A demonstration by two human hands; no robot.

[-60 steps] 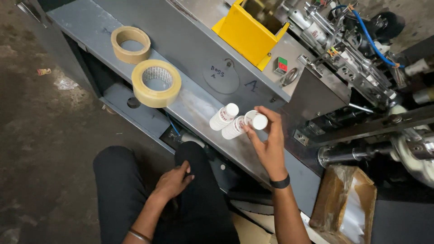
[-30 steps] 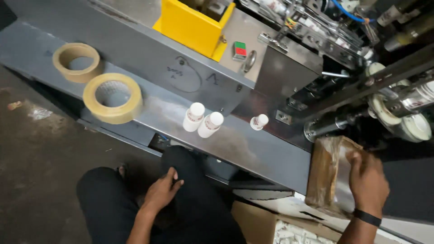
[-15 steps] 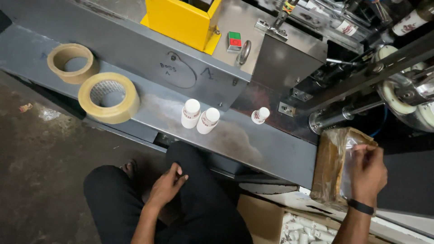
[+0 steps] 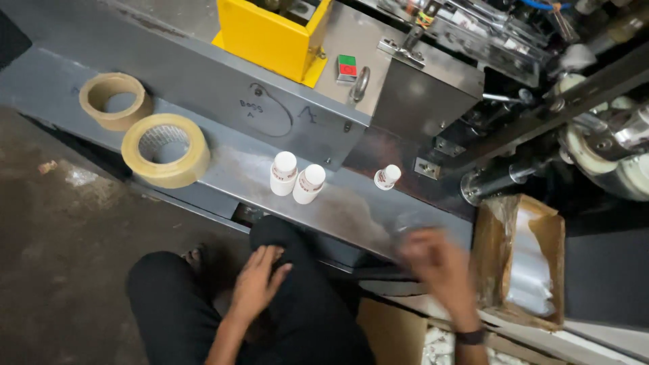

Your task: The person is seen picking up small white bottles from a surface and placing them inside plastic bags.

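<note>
At right, the open carton [image 4: 519,260] holds clear plastic bags [image 4: 531,270]. Three white cups [image 4: 305,181] stand at frame centre on the shelf [image 4: 351,209]. The right hand [image 4: 433,260], blurred, has left the carton, grip unclear; the left hand [image 4: 258,280] rests open on the knee.

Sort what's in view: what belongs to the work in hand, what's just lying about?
In hand:
right hand, blurred, beside the carton
carton of clear bags
three white cups on the ledge

Lying about:
two tape rolls
yellow box
left hand, resting on the knee
</note>
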